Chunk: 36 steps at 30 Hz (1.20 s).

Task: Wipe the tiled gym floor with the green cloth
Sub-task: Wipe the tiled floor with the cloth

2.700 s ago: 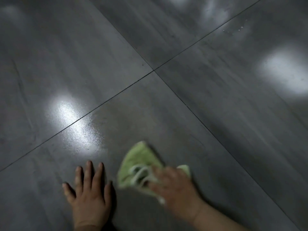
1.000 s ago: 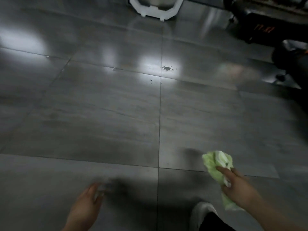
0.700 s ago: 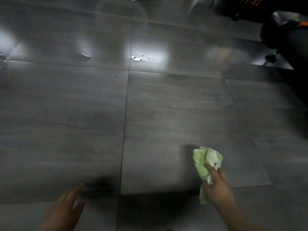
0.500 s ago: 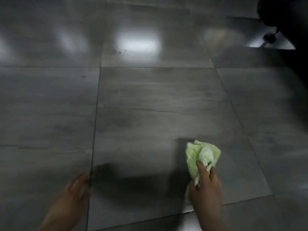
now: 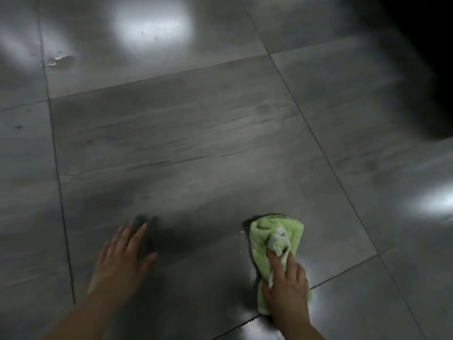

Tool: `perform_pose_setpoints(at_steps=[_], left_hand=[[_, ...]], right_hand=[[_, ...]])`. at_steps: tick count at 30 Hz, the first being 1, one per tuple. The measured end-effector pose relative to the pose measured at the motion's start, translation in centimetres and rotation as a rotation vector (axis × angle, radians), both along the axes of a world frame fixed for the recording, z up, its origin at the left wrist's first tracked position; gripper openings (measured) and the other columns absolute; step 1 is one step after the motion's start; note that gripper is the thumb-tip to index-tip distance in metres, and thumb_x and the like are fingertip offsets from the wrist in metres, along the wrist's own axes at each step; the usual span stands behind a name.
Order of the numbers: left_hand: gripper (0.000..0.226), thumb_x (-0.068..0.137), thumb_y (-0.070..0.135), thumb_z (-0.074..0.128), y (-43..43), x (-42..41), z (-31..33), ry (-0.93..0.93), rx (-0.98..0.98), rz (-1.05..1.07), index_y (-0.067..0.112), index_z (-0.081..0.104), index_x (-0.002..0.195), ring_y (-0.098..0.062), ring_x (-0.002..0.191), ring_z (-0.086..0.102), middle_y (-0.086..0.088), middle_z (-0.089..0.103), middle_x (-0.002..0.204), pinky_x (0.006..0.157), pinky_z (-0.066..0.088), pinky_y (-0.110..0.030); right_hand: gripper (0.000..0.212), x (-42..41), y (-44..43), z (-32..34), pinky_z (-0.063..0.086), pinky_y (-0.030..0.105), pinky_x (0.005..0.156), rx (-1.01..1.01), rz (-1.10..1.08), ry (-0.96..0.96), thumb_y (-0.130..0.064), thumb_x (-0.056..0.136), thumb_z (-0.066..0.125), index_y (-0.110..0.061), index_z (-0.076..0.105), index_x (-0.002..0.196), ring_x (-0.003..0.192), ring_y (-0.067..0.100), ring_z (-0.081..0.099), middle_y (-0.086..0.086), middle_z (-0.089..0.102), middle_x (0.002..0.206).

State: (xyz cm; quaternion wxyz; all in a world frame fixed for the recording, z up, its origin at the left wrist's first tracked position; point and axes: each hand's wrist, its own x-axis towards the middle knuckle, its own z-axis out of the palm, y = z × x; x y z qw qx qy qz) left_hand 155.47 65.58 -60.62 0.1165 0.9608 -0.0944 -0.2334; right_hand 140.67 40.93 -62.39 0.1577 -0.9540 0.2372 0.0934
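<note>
The bunched green cloth (image 5: 274, 238) lies pressed on the grey tiled floor (image 5: 186, 143) at the lower right, near a grout line. My right hand (image 5: 285, 288) grips its near end from above. My left hand (image 5: 120, 261) hovers low over or rests on the same large tile to the left, fingers spread and holding nothing. A few tiny droplets sit on the tile just left of the cloth.
A small puddle of water (image 5: 60, 61) lies on a tile at the upper left. A dark shape (image 5: 431, 57), too dim to make out, fills the upper right corner. Bright light reflections fall on the tiles at the top and the right edge.
I have dropped lower toward the floor. My right hand brought the cloth down from the air onto the tile, and my left hand reached forward over the floor.
</note>
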Motion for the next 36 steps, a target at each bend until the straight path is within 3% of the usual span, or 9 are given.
perform_pose_setpoints(at_steps=[5,10,16,18,20,24,28,33,36], left_hand=[[0.124,0.047,0.090,-0.019,-0.4,-0.8,-3.5,-0.034,-0.058,0.066,0.020,0.017,0.143,-0.016,0.140,0.000,-0.004,0.010,0.154,0.113,-0.004,-0.035],[0.080,0.078,0.070,0.018,-0.5,-0.8,-3.0,-0.019,-0.051,0.042,0.027,0.004,0.144,-0.019,0.142,-0.012,0.001,-0.008,0.154,0.111,-0.015,-0.031],[0.075,0.090,0.052,0.037,0.5,1.2,-1.5,0.083,0.062,-0.181,0.027,-0.009,0.144,-0.020,0.142,-0.014,0.000,-0.016,0.155,0.115,0.002,-0.039],[0.076,0.088,0.055,0.037,1.9,2.7,-0.4,0.104,0.029,-0.290,0.024,-0.002,0.145,-0.021,0.143,-0.004,-0.001,-0.007,0.156,0.114,0.010,-0.040],[0.076,0.085,0.065,0.025,4.2,3.7,-0.4,-0.106,-0.031,-0.459,0.015,0.025,0.142,-0.026,0.137,0.022,-0.013,0.026,0.150,0.112,0.015,-0.037],[0.079,0.087,0.064,0.009,9.8,3.0,-1.0,-0.167,-0.050,-0.308,0.004,0.047,0.121,-0.031,0.119,0.032,-0.027,0.054,0.126,0.111,-0.008,-0.018],[0.087,0.086,0.066,0.006,12.5,-0.1,-3.3,-0.120,-0.064,-0.104,0.000,0.048,0.124,-0.039,0.124,0.037,-0.031,0.048,0.130,0.112,-0.007,-0.020],[0.081,0.088,0.062,0.007,13.0,-0.6,-4.3,-0.161,-0.088,-0.053,0.002,0.046,0.126,-0.035,0.126,0.033,-0.029,0.046,0.132,0.111,-0.012,-0.017],[0.079,0.090,0.060,0.008,13.0,-0.5,-4.4,-0.181,-0.101,-0.050,0.000,0.045,0.125,-0.033,0.125,0.031,-0.030,0.047,0.132,0.112,-0.011,-0.018]], right_hand=[[0.056,-2.3,-1.3,0.8,0.051,0.034,0.069,0.010,-0.188,-0.275,-0.030,0.063,0.041,-0.019,0.045,0.117,0.090,0.028,0.044,0.021,0.047,0.113],[0.068,-4.3,-4.5,3.1,0.044,0.055,0.084,0.057,-0.459,-0.142,-0.035,0.064,0.039,-0.011,0.044,0.128,0.093,0.056,0.051,0.039,0.051,0.109],[0.061,-1.7,-7.7,2.6,0.029,0.041,0.104,0.055,-0.556,0.194,-0.012,0.087,0.057,-0.013,0.031,0.142,0.128,0.044,0.030,0.024,0.028,0.142],[0.058,-0.9,-7.0,2.2,0.027,0.042,0.106,0.039,-0.613,0.185,-0.016,0.089,0.054,-0.012,0.030,0.142,0.129,0.044,0.028,0.024,0.027,0.142],[0.056,-0.4,-5.4,2.0,0.025,0.043,0.106,0.037,-0.696,0.116,-0.017,0.090,0.050,-0.013,0.029,0.142,0.129,0.043,0.026,0.023,0.026,0.144],[0.057,0.1,2.0,1.0,0.030,0.045,0.101,-0.035,-0.947,-0.025,-0.011,0.086,0.053,-0.013,0.037,0.140,0.122,0.043,0.032,0.024,0.032,0.141],[0.051,-0.1,13.4,-0.5,0.047,0.038,0.064,-0.058,-0.556,-0.089,-0.020,0.066,0.043,-0.012,0.056,0.114,0.074,0.039,0.053,0.028,0.061,0.101],[0.052,-1.6,15.7,-0.9,0.036,0.036,0.069,-0.126,0.029,-0.086,-0.029,0.058,0.040,-0.023,0.047,0.109,0.079,0.025,0.038,0.011,0.048,0.106],[0.054,-2.4,8.4,0.0,0.052,0.034,0.062,-0.211,-0.044,-0.034,-0.028,0.063,0.041,-0.016,0.049,0.115,0.082,0.034,0.047,0.025,0.063,0.098]])
